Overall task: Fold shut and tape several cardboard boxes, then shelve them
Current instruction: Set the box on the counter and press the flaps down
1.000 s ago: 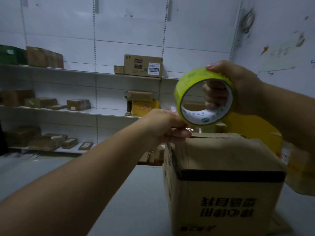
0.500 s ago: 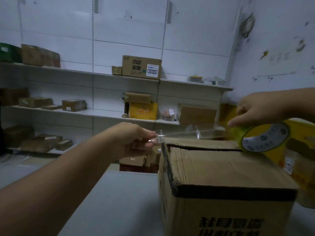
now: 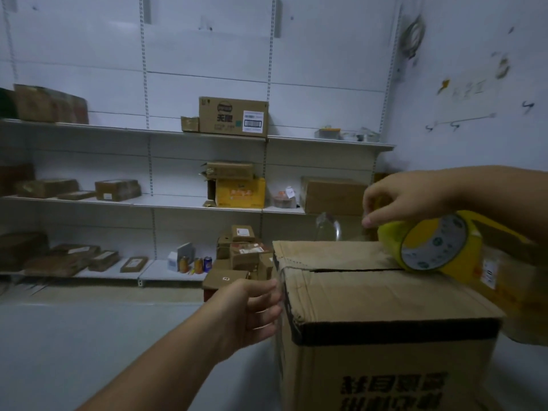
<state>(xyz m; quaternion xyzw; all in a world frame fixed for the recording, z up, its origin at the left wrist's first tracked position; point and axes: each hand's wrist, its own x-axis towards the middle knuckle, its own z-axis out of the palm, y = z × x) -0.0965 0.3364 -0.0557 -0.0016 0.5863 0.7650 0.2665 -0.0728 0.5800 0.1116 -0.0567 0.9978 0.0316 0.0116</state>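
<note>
The cardboard box [image 3: 385, 307] is stood seam-up on the table [image 3: 118, 351]. The tape roll [image 3: 430, 244] is clasped on it by the right hand [image 3: 409, 200], presumably to stretch tape along the seam. The left hand [image 3: 252, 310] is set against its side, grasp too blurred to tell.

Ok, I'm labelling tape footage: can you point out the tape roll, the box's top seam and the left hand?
tape roll [image 3: 431, 243]: head view, printed side face.
top seam [image 3: 355, 269]: head view, dark gap between flaps.
left hand [image 3: 249, 312]: head view, middle of hand.
</note>
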